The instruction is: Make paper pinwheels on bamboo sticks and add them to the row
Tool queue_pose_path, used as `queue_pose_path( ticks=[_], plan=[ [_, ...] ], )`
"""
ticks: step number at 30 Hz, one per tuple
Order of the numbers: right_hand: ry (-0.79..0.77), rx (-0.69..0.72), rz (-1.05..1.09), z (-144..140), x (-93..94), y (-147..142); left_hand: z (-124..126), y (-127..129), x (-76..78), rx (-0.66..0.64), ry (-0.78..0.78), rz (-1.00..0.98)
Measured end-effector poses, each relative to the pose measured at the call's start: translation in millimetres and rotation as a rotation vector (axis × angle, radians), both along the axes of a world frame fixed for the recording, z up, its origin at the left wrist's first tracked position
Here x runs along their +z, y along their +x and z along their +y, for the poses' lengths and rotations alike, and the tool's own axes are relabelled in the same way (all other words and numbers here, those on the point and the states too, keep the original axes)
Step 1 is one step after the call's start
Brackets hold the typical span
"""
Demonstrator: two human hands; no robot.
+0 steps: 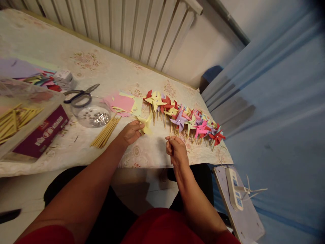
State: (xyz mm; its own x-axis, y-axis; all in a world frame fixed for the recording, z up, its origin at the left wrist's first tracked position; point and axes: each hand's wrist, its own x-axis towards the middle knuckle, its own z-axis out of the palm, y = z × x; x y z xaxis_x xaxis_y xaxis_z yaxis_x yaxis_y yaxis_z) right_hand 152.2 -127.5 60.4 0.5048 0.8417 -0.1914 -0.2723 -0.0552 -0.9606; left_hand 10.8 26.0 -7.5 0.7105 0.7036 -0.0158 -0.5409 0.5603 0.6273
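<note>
Pinched in my left hand (pixel 132 132) is a yellow paper pinwheel (pixel 146 123), held above the table's front part. My right hand (pixel 177 148) is closed round a thin wooden stick (pixel 171 132) that points upward, apart from the yellow paper. Behind and right of it stand several finished pinwheels on sticks, among them a purple pinwheel (pixel 179 120) and a red pinwheel (pixel 217 136). A bundle of wooden sticks (pixel 105 133) lies left of my left hand. Beyond it are pink and yellow paper sheets (pixel 123 103) and a clear round dish (pixel 80 119) with small metal pins.
Scissors (pixel 81 95) lie behind the dish. At the left a clear plastic box (pixel 57 101) holds more sticks, with coloured paper behind it. A radiator (pixel 122 27) backs the flowered table; a blue curtain (pixel 274 112) and a power strip (pixel 235 189) are at the right.
</note>
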Motion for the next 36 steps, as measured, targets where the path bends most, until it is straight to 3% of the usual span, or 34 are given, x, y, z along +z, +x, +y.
queue_pose_path(
  ticks=[36],
  plan=[
    [-0.027,-0.017,0.003,-2.0,-9.0,2.0,0.2,-0.7,-2.6,0.033,-0.02,0.04]
  ],
)
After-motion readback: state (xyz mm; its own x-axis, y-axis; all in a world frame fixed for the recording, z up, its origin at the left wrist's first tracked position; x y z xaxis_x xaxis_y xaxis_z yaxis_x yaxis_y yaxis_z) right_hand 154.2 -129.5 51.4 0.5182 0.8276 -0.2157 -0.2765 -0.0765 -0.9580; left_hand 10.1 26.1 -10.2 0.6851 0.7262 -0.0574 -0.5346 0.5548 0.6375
